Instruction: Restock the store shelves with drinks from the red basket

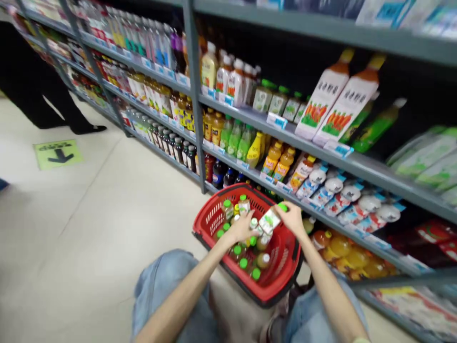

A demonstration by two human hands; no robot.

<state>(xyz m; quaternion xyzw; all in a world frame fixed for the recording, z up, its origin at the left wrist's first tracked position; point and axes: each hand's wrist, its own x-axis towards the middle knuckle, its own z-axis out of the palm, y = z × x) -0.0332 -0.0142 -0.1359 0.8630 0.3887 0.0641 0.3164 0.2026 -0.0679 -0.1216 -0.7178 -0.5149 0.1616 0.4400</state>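
A red plastic basket [276, 281] stands on the floor between my knees, full of several green-capped drink bottles [244, 263]. My right hand [294, 218] is closed round a green-capped bottle with a white and green label [271, 220], tilted on its side over the basket. My left hand [243, 228] is down inside the basket among the bottles, fingers curled on a small bottle [254, 224]. Both forearms reach forward from the bottom of the picture.
Grey metal shelves [228, 105] of drinks run along the right, the lowest rows just behind the basket. White cartons with carrot pictures [342, 107] stand upper right. A person's dark legs [43, 102] are at far left near a green floor arrow [57, 153].
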